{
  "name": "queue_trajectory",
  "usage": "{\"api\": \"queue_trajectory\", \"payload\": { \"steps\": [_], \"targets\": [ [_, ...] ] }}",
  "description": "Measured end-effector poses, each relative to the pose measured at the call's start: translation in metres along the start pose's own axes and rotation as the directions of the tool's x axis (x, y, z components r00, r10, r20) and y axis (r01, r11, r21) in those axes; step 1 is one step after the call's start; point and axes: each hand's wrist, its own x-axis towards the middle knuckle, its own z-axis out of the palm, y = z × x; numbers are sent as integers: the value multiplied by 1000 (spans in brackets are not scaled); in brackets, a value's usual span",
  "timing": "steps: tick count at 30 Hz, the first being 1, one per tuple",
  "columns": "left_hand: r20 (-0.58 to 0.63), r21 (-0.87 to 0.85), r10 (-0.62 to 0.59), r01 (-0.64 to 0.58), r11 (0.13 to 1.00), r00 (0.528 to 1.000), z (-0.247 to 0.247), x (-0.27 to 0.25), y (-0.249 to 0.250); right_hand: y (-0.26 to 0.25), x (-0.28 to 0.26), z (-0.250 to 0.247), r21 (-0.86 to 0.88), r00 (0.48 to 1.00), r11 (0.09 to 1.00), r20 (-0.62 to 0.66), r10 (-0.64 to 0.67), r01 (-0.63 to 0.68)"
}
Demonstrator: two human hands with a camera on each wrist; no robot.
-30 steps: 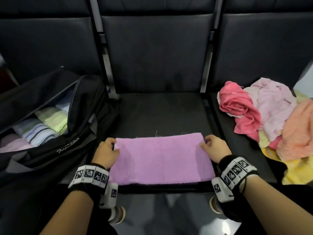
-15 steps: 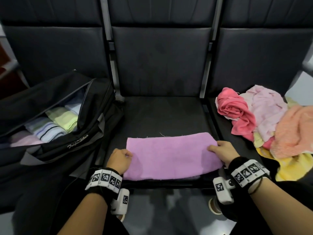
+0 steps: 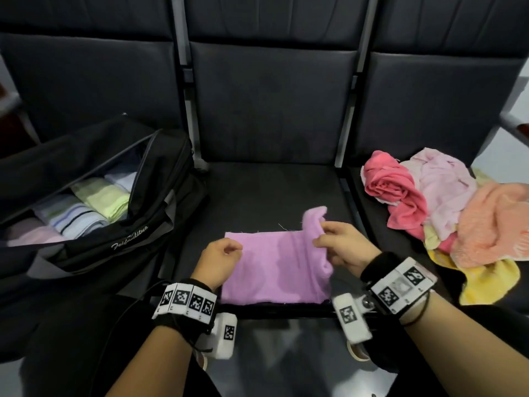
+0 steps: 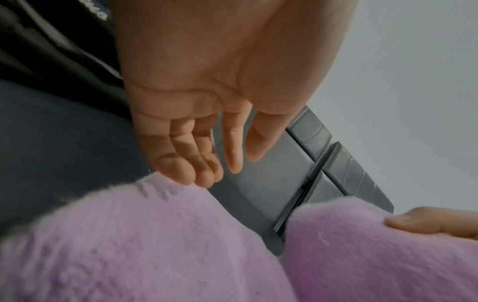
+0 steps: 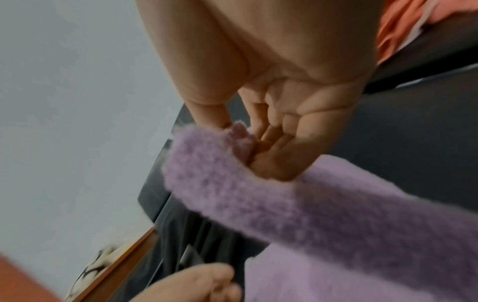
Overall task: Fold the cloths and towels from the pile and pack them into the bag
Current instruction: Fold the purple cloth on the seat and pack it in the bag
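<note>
A lilac towel [image 3: 272, 270] lies folded on the middle seat, near its front edge. My right hand [image 3: 325, 239] pinches the towel's right end between thumb and fingers and holds it raised, turned over toward the left. The right wrist view shows that pinch [image 5: 240, 132] on the lilac towel [image 5: 297, 208]. My left hand [image 3: 229, 250] sits at the towel's left edge, its relaxed fingers [image 4: 204, 169] holding nothing just above the lilac towel [image 4: 155, 245]. The black bag [image 3: 128, 242] stands open on the left seat. The cloth pile [image 3: 435, 207] is on the right seat.
Several folded towels [image 3: 97, 202] lie in a row inside the bag. The pile holds pink, pale pink, peach and yellow cloths. Dark seat backs [image 3: 272, 104] rise behind. Metal frame bars separate the seats. Bare seat surface [image 3: 272, 196] lies beyond the towel.
My right hand has lifted the towel's right end and carried it leftward over the towel. My left hand has shifted right along the left edge and no longer presses flat.
</note>
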Motion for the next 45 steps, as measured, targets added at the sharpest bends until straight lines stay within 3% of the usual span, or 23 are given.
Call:
{"api": "queue_trajectory", "payload": {
  "steps": [4,7,9,12,15,19,24,27,32,35,38,40,42,45],
  "targets": [
    [100,-339,-196,218,915,976,2,-5,2,-8,2,66,-26,992,999,120,-44,48],
    [152,-383,-274,312,869,950,-1,-7,-1,-2,2,110,-40,957,998,288,-28,41],
    [147,-371,-305,338,865,941,-1,-7,-5,6,2,123,-39,945,999,328,5,8],
    [77,-288,-254,265,920,964,4,-9,-10,20,2,113,-60,948,998,318,-9,30],
    [94,-189,-166,182,965,982,11,-8,-11,34,1,86,-85,963,994,265,-50,75],
    [0,-95,-72,72,993,997,13,-6,-9,47,0,59,-263,959,940,238,-154,216],
    [-59,-26,-52,51,998,997,3,1,-15,57,-7,54,-436,889,785,336,-311,440],
    [-83,86,-83,90,992,993,4,-5,-21,65,-9,57,-559,847,652,457,-273,512],
    [-159,326,96,-39,944,983,2,-10,-19,76,-15,62,-636,798,485,522,-303,600],
    [21,418,249,-235,878,968,10,-23,-14,83,-15,64,-755,788,241,542,-292,609],
    [268,556,214,-333,762,939,26,-37,-13,91,-16,69,-811,793,90,533,-294,578],
    [322,656,138,-326,681,937,34,-39,-17,95,-13,69,-823,797,81,514,-317,562],
    [300,704,132,-312,638,945,38,-39,-20,93,-8,66,-815,808,143,502,-310,561],
    [251,750,195,-318,580,948,40,-38,-19,83,-4,61,-711,843,460,390,-371,532]
  ]
}}
